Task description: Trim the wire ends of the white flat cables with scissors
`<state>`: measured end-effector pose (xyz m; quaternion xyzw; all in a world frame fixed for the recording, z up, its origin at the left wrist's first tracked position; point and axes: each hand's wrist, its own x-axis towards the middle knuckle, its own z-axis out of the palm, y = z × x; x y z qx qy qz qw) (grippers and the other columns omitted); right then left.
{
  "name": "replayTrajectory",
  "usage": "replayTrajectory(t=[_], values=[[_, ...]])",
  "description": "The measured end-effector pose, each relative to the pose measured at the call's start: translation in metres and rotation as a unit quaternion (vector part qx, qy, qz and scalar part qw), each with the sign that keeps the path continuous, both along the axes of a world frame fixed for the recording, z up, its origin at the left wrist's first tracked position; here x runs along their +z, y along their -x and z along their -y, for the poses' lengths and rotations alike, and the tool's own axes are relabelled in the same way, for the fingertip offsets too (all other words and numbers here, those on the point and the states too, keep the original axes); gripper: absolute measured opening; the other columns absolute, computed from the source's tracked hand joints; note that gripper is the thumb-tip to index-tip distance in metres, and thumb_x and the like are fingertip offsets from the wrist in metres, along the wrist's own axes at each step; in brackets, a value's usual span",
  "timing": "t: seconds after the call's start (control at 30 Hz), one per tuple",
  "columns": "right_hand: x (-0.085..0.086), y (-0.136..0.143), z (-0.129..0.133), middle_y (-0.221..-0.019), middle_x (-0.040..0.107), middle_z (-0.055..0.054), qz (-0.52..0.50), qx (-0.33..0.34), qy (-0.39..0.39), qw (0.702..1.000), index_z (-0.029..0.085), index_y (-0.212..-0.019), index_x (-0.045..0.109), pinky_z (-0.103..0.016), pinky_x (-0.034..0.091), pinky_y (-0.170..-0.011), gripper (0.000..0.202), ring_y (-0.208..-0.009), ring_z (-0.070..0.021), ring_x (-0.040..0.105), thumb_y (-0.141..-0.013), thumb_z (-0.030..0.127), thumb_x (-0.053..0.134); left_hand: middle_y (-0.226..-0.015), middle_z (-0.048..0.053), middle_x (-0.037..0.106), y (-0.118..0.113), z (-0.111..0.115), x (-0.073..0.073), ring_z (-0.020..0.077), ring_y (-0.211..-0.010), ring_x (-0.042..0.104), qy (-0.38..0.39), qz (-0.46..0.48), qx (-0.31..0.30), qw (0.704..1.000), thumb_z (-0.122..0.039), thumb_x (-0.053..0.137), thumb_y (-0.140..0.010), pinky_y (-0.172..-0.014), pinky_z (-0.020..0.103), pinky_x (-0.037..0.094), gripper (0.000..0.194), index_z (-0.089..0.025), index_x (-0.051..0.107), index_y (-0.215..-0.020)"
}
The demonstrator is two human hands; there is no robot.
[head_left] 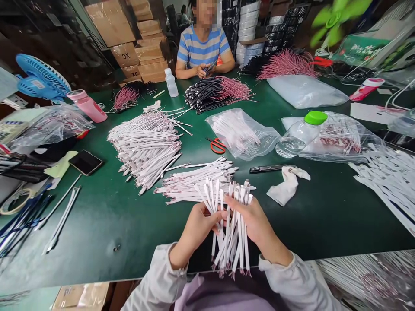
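Both hands are closed around white flat USB cables point(238, 233) above the table's near edge, connectors up and stripped pinkish wire ends hanging down. My left hand point(204, 220) grips a smaller fan of them, its thumb across the front. Around the larger bunch, my right hand point(254, 216) is wrapped with its thumb pointing left. Just behind the hands lies a loose row of similar cables point(197, 181). A big heap of white cables point(147, 142) is farther left. The palms and some fingers are hidden by the cables.
On the green table point(136, 233) lie orange-handled scissors point(217, 146), a black box cutter point(270, 169), a crumpled white cloth point(287, 185), a phone point(85, 162) and a bagged cable bundle point(241, 131). A green-lidded jar point(300, 134) stands right. Opposite sits a person in a striped shirt point(202, 49).
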<state>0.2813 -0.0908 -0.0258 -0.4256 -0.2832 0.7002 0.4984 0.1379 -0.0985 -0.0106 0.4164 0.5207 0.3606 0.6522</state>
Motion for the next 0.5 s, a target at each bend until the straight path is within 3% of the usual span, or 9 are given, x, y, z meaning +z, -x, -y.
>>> replayTrajectory(t=[0.2, 0.37, 0.5], values=[[0.0001, 0.0007, 0.0001, -0.069, 0.065, 0.001, 0.02, 0.015, -0.01, 1.0, 0.019, -0.081, 0.068, -0.029, 0.048, -0.055, 0.028, -0.055, -0.0133, 0.055, -0.069, 0.04, 0.083, -0.062, 0.0, 0.063, 0.0021, 0.0022, -0.0051, 0.0069, -0.038, 0.046, -0.043, -0.082, 0.008, 0.996, -0.041, 0.073, -0.072, -0.041, 0.02, 0.036, 0.03, -0.015, 0.059, -0.072], [-0.0032, 0.0005, -0.0008, -0.083, 0.071, -0.001, 0.065, -0.018, -0.02, 0.998, 0.019, -0.082, 0.072, -0.029, 0.049, -0.071, 0.026, -0.075, -0.0168, 0.061, -0.069, 0.038, 0.084, -0.06, 0.0, 0.061, 0.004, 0.0059, -0.0098, 0.0082, -0.042, 0.046, -0.086, -0.175, 0.005, 0.981, -0.049, 0.067, -0.079, -0.045, 0.021, 0.036, 0.036, -0.016, 0.056, -0.07], [-0.0057, 0.0, -0.0011, -0.087, 0.071, -0.002, 0.098, -0.029, -0.027, 0.994, 0.019, -0.085, 0.072, -0.03, 0.048, -0.076, 0.026, -0.081, -0.018, 0.06, -0.072, 0.039, 0.082, -0.055, -0.002, 0.052, 0.0048, 0.0062, -0.0102, 0.0112, -0.043, 0.051, -0.098, -0.183, -0.019, 0.978, -0.055, 0.051, -0.088, -0.047, 0.022, 0.036, 0.041, -0.018, 0.05, -0.07]])
